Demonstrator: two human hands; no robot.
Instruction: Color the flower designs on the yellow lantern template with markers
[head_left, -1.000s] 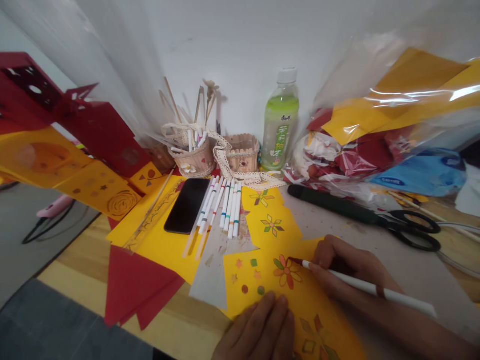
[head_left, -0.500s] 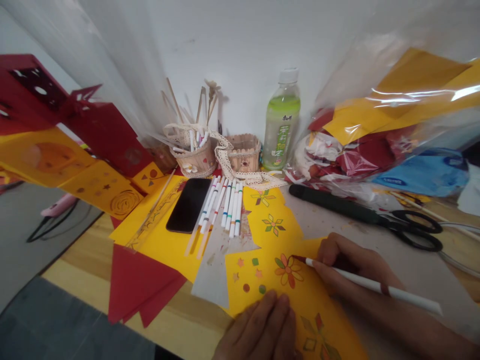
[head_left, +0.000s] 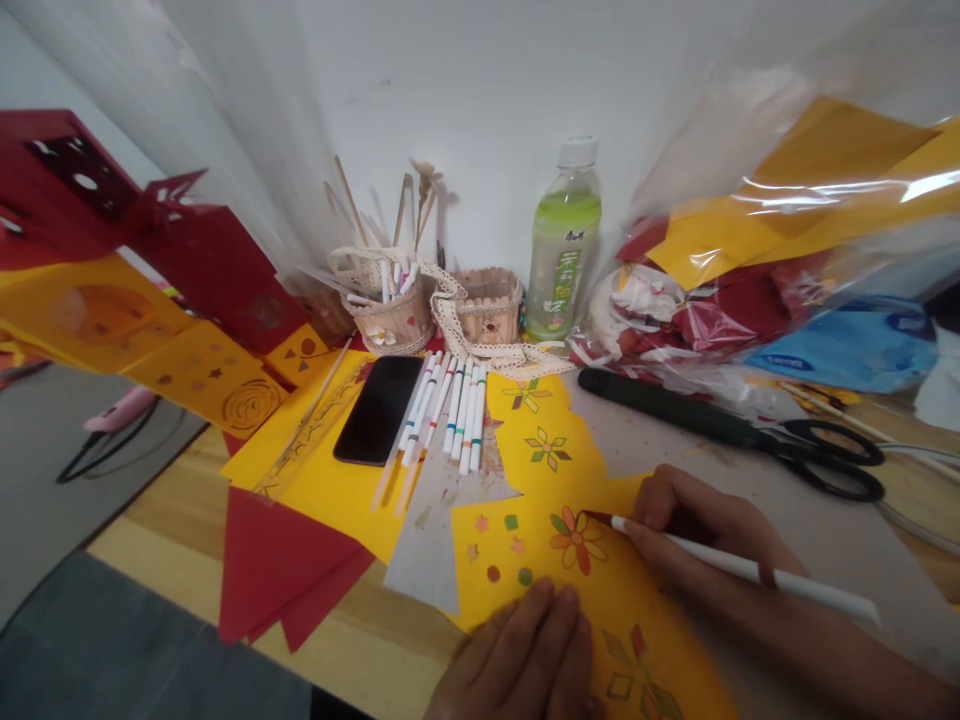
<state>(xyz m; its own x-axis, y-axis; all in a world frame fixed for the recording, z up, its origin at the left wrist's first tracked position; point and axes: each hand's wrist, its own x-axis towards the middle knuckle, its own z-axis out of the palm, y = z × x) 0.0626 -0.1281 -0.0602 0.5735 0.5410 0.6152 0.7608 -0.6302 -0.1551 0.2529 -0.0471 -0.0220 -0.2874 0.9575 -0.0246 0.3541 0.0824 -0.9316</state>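
Observation:
My right hand (head_left: 697,530) pinches a white marker (head_left: 735,565) with a dark red tip and band. Its tip touches an upper petal of a coloured flower drawing (head_left: 577,540). The flower is on a yellow paper sheet (head_left: 547,610), its petals orange, green and red. Flat on the sheet's near edge lies my left hand (head_left: 525,650), fingers stretched out just below the flower. Small stars, dots and a square are coloured left of the flower, and a diamond-petal drawing (head_left: 637,670) shows at the lower right. Two smaller drawings sit on the yellow paper further back.
Several white markers (head_left: 454,410) lie in a row beside a black phone (head_left: 377,410). Behind stand two wooden baskets (head_left: 484,305) and a green drink bottle (head_left: 564,250). Black scissors with a sheathed blade (head_left: 675,410) rest at right, before a plastic bag (head_left: 750,250). Red paper (head_left: 277,570) lies left.
Almost nothing differs. The marker stays at the same petal, its rear end shifted very slightly, and my left hand stays in place.

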